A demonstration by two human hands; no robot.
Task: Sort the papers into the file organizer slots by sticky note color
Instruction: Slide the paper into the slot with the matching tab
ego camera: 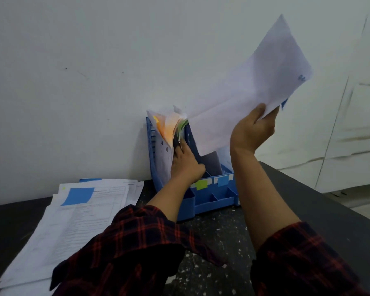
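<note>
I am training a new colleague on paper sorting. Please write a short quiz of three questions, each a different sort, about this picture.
1. True or false: the right hand holds a raised sheet of paper.
2. What does the left hand do? A) rests on the paper stack B) reaches into the blue file organizer C) hangs idle
3. Fill in: the sticky note on top of the stack is ____.

Key: 1 true; 2 B; 3 blue.

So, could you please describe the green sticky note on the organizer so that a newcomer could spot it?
Find the blue file organizer against the white wall. Along its front label strip sit two sticky notes. The green sticky note is the left one, nearest the left hand; its neighbour is blue.
</note>
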